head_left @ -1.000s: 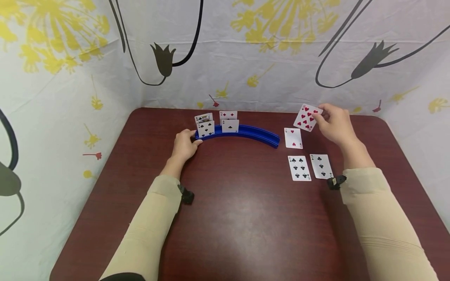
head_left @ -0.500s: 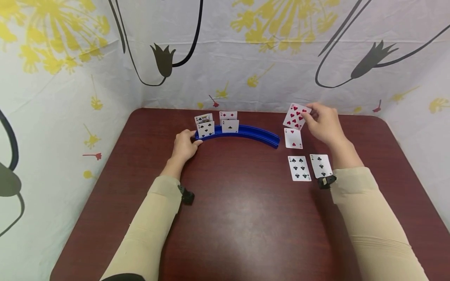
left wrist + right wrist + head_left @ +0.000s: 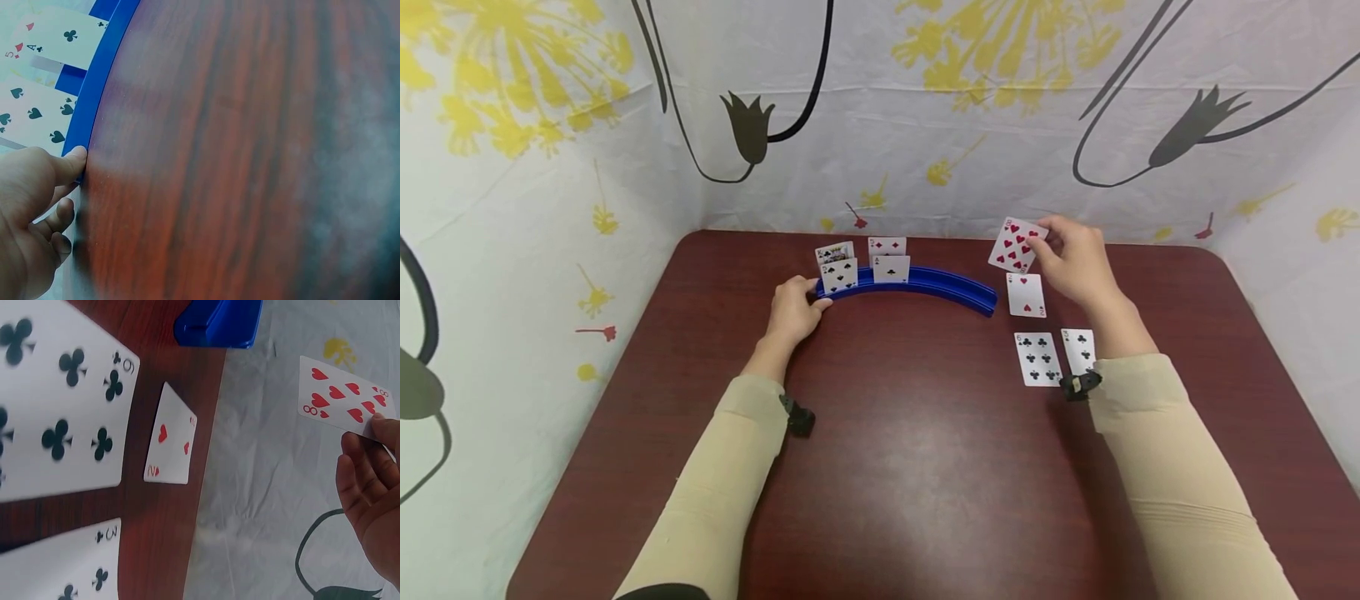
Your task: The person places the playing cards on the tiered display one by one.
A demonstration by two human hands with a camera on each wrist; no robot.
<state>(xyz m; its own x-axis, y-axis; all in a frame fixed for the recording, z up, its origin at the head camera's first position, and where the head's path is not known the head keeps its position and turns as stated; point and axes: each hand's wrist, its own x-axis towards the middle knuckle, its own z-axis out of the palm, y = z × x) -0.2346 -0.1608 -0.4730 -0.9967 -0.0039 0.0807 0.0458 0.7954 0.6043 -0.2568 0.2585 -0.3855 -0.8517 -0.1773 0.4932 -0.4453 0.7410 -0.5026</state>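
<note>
Apparently I'm at placement: right hand [image 3: 1078,262] pinching the eight of hearts [image 3: 1011,245] near the counter's far edge [image 3: 955,252] (left hand [image 3: 793,310] pinching the blue rack [image 3: 940,283]); slotting probably needs lowering.

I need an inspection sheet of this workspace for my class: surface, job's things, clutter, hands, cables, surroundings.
Surface: reddish-brown table.
Job's things: curved blue holder with four visible cards; two of hearts, six of clubs, three of clubs face up on the table.
Clutter: nothing seen.
Hands: left hand grips the holder's left end; right hand pinches the eight of hearts.
Cables: nothing seen.
Surroundings: white cloth with yellow and dark prints.
</note>
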